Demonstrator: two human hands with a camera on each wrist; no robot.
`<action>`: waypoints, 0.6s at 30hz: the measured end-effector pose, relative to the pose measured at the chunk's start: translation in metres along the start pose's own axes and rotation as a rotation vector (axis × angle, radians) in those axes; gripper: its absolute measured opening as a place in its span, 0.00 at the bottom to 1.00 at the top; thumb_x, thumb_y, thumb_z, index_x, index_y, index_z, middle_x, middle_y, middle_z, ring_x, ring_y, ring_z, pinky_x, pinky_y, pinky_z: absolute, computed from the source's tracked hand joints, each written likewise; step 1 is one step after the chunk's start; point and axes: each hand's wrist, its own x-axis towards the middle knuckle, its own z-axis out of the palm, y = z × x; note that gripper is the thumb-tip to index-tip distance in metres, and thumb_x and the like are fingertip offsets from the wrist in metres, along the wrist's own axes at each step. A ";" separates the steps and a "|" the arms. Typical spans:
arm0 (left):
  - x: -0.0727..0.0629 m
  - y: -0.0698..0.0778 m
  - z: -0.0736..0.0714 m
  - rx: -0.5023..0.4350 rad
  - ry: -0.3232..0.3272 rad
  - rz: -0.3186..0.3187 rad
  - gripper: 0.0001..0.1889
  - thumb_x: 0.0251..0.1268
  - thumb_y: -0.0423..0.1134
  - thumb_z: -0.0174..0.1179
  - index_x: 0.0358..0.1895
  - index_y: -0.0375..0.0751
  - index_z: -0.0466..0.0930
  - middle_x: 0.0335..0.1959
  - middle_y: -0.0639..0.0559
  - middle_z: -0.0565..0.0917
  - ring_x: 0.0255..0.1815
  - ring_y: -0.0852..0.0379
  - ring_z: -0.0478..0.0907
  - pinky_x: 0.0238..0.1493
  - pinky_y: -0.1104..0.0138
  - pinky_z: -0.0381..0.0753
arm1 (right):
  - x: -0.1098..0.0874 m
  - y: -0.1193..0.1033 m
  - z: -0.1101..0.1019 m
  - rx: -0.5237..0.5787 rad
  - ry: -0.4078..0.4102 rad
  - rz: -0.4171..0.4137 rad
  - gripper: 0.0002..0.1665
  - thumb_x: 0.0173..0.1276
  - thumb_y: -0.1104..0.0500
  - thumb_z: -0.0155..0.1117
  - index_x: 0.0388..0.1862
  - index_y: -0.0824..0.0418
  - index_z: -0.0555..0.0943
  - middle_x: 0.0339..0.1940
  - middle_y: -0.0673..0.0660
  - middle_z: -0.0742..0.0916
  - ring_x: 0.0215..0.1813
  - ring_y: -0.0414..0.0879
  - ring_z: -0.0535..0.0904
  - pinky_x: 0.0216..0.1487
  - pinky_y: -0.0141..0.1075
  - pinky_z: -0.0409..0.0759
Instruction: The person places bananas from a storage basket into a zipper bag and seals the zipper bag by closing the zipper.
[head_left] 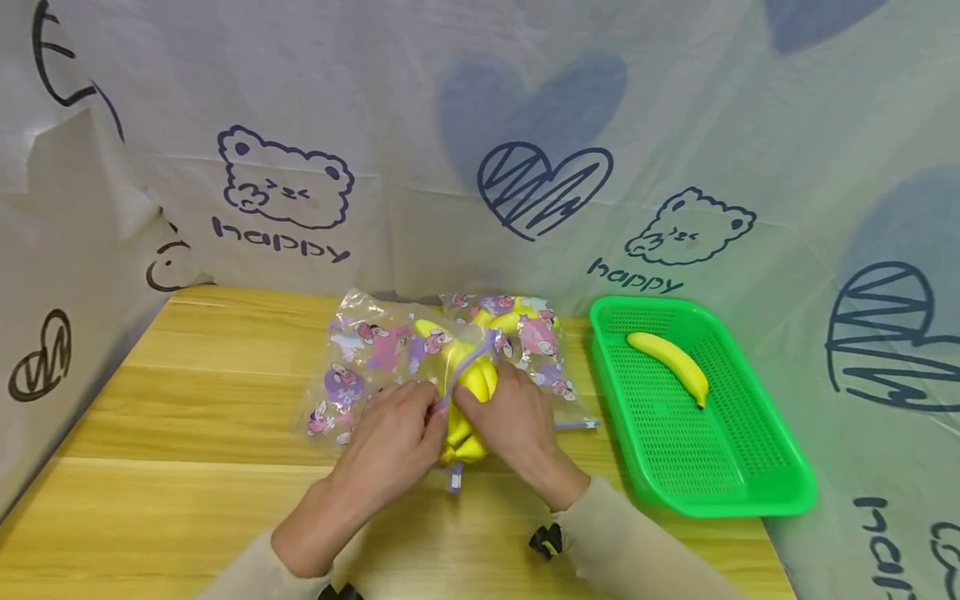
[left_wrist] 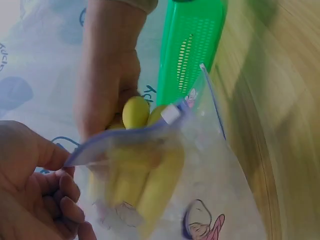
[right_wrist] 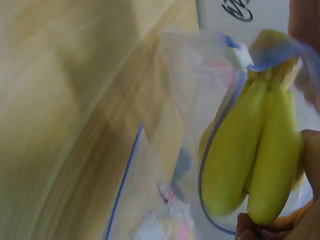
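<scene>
A bunch of yellow bananas (head_left: 480, 383) is partly inside a clear zip bag (head_left: 382, 342) printed with pink and purple cartoons. My left hand (head_left: 401, 429) pinches the bag's purple zip edge between thumb and fingers, as the left wrist view shows at the bag's mouth (left_wrist: 115, 135). On the other side, my right hand (head_left: 517, 417) grips the bunch, its thumb lying over the fruit. In the right wrist view the banana tips (right_wrist: 270, 205) point toward the right hand's fingers, with the purple zip curving around the bunch. A white slider (right_wrist: 241, 56) sits on the zip.
Behind and right of the hands lies a second printed zip bag (head_left: 538, 337) with yellow fruit in it. A green perforated basket (head_left: 723, 471) at the right contains a single banana (head_left: 671, 362). Printed white cloth (head_left: 420, 225) hangs behind the wooden table (head_left: 187, 417).
</scene>
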 end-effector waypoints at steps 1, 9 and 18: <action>0.001 0.000 0.001 -0.004 0.019 0.004 0.13 0.75 0.37 0.59 0.28 0.47 0.72 0.24 0.56 0.70 0.28 0.56 0.65 0.35 0.63 0.66 | -0.003 -0.001 0.002 -0.009 0.015 -0.039 0.26 0.65 0.37 0.69 0.37 0.59 0.78 0.25 0.54 0.79 0.25 0.46 0.74 0.21 0.37 0.71; 0.004 0.004 0.007 0.018 0.058 0.053 0.11 0.71 0.35 0.60 0.27 0.47 0.75 0.23 0.58 0.72 0.28 0.56 0.65 0.35 0.65 0.66 | -0.018 -0.009 0.017 -0.228 0.129 -0.350 0.13 0.60 0.58 0.74 0.33 0.64 0.79 0.24 0.55 0.78 0.27 0.50 0.76 0.30 0.43 0.79; 0.002 0.005 0.009 0.349 0.208 0.197 0.12 0.62 0.37 0.67 0.23 0.44 0.76 0.20 0.54 0.74 0.25 0.52 0.65 0.31 0.62 0.62 | -0.015 -0.006 0.030 -0.350 0.079 -0.470 0.13 0.61 0.57 0.71 0.31 0.64 0.78 0.25 0.57 0.78 0.28 0.50 0.75 0.28 0.41 0.78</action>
